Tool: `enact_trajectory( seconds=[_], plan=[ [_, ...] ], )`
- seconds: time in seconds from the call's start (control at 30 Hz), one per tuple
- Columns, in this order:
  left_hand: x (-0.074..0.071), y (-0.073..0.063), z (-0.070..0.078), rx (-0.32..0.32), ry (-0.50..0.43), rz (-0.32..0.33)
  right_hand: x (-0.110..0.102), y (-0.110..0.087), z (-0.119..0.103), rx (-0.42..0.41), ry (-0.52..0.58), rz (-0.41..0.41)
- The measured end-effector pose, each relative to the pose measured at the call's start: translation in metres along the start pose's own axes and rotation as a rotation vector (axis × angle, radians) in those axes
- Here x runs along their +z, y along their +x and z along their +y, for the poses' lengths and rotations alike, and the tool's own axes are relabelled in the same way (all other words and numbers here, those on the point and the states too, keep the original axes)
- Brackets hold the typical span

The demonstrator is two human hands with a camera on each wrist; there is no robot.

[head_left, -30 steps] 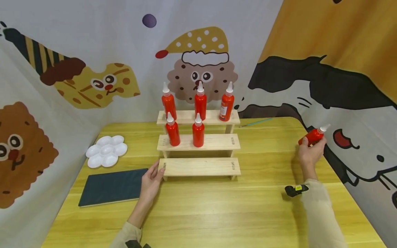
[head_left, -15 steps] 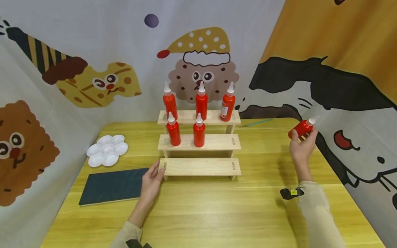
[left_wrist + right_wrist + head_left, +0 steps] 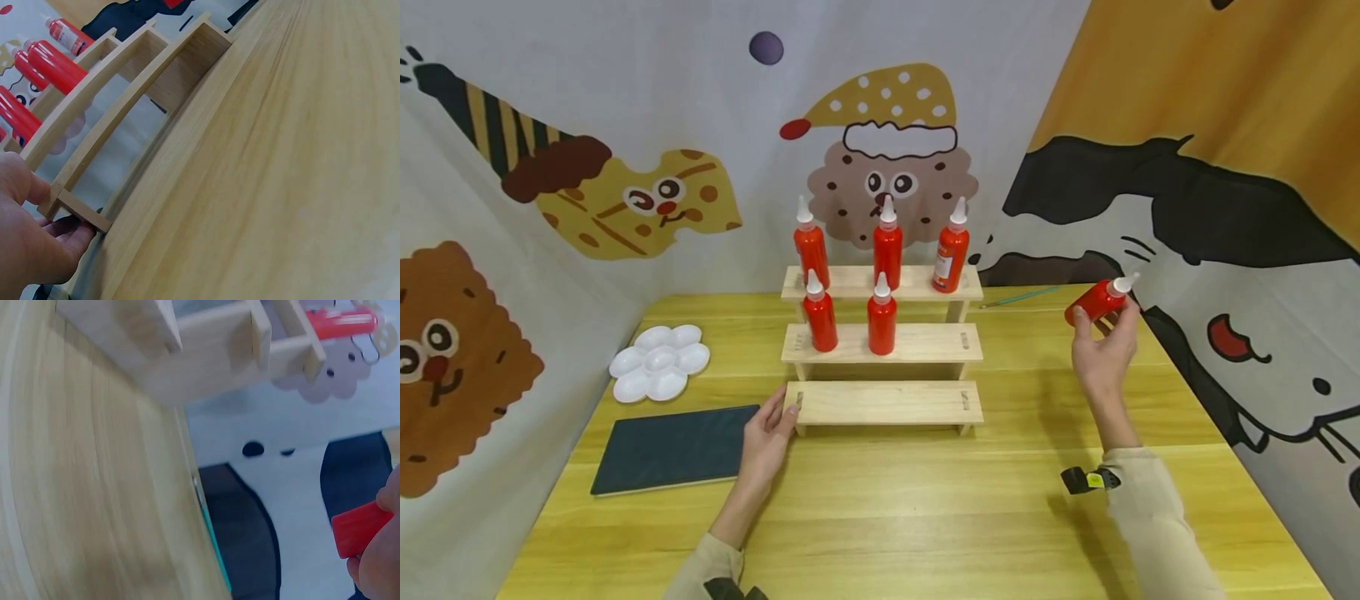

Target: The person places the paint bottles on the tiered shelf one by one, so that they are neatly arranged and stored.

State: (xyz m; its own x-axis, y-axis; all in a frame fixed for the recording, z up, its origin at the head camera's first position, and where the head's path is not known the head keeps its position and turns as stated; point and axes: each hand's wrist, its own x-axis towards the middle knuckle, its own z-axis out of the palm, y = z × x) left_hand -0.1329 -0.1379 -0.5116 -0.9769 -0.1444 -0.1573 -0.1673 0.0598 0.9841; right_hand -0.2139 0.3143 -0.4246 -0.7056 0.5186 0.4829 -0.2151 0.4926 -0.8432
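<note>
A three-step wooden display rack (image 3: 883, 403) stands in the middle of the table. My left hand (image 3: 766, 437) grips the left end of its lowest step; the left wrist view has the thumb by the upper edge and fingertips against the end leg (image 3: 84, 210). Off to the right, my right hand (image 3: 1103, 360) holds a red squeeze bottle (image 3: 1096, 302) in the air, tilted, its white nozzle pointing up and right. Three similar bottles (image 3: 887, 257) stand upright on the top step, two more (image 3: 882, 325) on the left and middle of the middle step.
A white flower-shaped paint palette (image 3: 659, 363) lies at the table's left, with a dark flat board (image 3: 676, 450) in front of it. Behind and right of the rack lies a thin green paintbrush (image 3: 1018, 297). Printed cloth (image 3: 685, 75) hangs around the table's back and sides.
The right hand has moved left toward the rack, carrying the red squeeze bottle and raising it slightly. The left hand has stayed at the lowest step.
</note>
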Motion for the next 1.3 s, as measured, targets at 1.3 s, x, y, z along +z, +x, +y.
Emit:
enact_trajectory(
  seconds=[1.3],
  plan=[
    [0.002, 0.001, 0.000, 0.000, -0.017, 0.012, 0.070, -0.068, -0.071, -0.171, 0.160, -0.480]
  ],
)
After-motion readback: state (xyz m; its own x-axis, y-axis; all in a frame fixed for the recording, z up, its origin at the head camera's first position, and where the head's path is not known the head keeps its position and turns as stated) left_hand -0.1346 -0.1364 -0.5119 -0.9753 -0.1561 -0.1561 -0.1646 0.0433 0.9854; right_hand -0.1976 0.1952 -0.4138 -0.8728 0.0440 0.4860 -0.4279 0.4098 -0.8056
